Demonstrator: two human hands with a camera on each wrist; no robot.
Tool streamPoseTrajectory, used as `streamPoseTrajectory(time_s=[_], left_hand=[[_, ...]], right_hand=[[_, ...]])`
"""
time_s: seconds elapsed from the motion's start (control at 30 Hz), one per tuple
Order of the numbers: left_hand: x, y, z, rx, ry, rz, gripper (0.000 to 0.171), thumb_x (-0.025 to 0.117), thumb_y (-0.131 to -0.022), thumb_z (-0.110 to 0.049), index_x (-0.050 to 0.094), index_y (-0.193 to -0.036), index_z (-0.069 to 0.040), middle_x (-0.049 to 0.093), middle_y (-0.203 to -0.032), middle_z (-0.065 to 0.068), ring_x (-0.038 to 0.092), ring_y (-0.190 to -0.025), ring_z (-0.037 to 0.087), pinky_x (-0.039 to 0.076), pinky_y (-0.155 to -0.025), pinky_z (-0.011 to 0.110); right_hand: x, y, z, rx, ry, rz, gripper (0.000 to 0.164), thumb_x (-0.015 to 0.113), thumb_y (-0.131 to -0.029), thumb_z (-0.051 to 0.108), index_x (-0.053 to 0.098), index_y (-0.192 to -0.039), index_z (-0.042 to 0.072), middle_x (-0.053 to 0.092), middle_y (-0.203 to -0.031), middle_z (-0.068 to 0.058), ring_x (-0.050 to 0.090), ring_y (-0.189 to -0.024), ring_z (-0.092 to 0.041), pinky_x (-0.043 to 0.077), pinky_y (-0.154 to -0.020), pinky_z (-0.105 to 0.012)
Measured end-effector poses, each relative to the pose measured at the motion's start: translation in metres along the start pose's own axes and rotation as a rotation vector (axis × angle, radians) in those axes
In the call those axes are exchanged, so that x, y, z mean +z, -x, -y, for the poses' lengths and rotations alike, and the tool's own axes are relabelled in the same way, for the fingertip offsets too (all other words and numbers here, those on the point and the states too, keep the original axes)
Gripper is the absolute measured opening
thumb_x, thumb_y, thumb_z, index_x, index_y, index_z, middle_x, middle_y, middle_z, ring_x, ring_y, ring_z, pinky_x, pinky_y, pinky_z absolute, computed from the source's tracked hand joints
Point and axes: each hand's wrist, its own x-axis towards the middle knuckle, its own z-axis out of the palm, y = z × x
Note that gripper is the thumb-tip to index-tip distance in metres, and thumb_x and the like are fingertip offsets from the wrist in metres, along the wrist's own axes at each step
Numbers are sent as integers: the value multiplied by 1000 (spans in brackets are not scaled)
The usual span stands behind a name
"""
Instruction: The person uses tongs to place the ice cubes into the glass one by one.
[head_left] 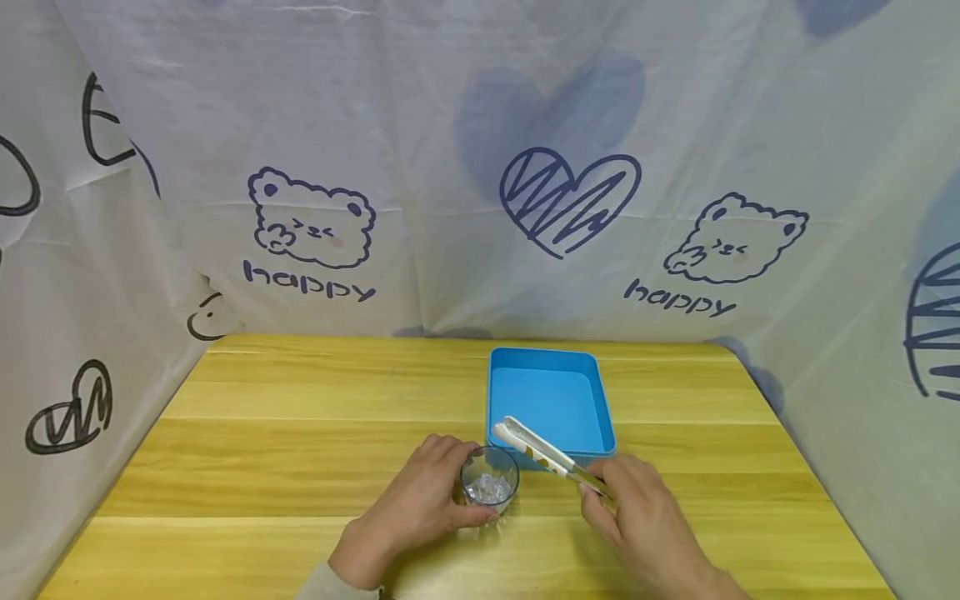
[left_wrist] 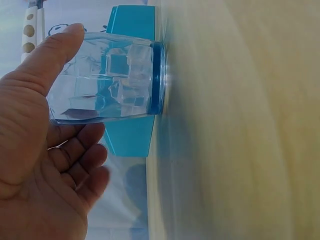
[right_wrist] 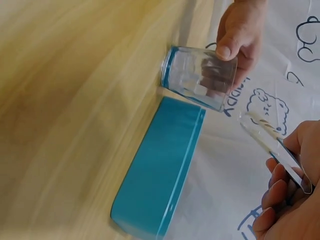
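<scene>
My left hand [head_left: 420,500] holds a clear drinking glass [left_wrist: 87,85] around its upper part, thumb on one side and fingers on the other. The glass stands upright on the table, with clear ice cubes [left_wrist: 132,62] in its lower half. In my right hand [head_left: 645,512] is a pair of tongs [head_left: 534,447] with white, brown-spotted tips. Those tips point left, above the near edge of a blue box [head_left: 551,400] and close to the glass rim. I cannot tell whether an ice cube sits between the tips.
The blue box is open-topped and stands just behind and right of the glass on a wood-grain table [head_left: 315,417]. A white cloth [head_left: 427,167] printed with bears and hearts hangs behind the table and along both sides.
</scene>
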Motion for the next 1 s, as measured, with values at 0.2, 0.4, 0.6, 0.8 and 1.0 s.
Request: streamPoseTrajectory(time_s=[0.2, 0.4, 0.6, 0.8, 1.0], left_hand=[[-2, 1, -2, 12, -54, -13, 85, 86, -79, -62, 62, -141, -8, 66, -132, 5, 57, -124, 24, 48, -114, 49], [-4, 1, -3, 26, -70, -26, 83, 87, -79, -60, 63, -140, -8, 67, -130, 5, 58, -122, 24, 49, -111, 48], [-4, 1, -3, 25, -74, -24, 84, 86, -79, -61, 63, -140, -8, 67, -129, 5, 58, -120, 23, 50, -110, 47], [-4, 0, -3, 30, -71, -32, 84, 87, -79, -60, 63, -139, -7, 67, -129, 6, 58, -120, 24, 50, -110, 47], [-5, 0, -3, 33, -69, -33, 84, 86, -79, -60, 63, -139, -6, 67, -129, 6, 58, -120, 23, 50, -110, 48]], right_hand=[[0, 7, 2, -27, -7, 31, 22, 81, -87, 10, 65, -98, 20, 60, -92, 15, 51, -84, -1, 51, -68, -28], [1, 10, -1, -88, -27, 28, 14, 77, -93, 14, 66, -100, 19, 58, -91, 17, 49, -82, 0, 49, -68, -26], [2, 12, -3, -124, -45, 16, 9, 73, -96, 16, 65, -100, 19, 58, -90, 16, 49, -82, 0, 48, -68, -25], [4, 13, -5, -153, -60, -5, 6, 71, -98, 18, 66, -101, 17, 59, -92, 14, 51, -83, -2, 49, -69, -26], [6, 13, -6, -162, -65, -10, 4, 68, -100, 20, 66, -101, 16, 60, -92, 13, 52, -83, -2, 49, -70, -26]])
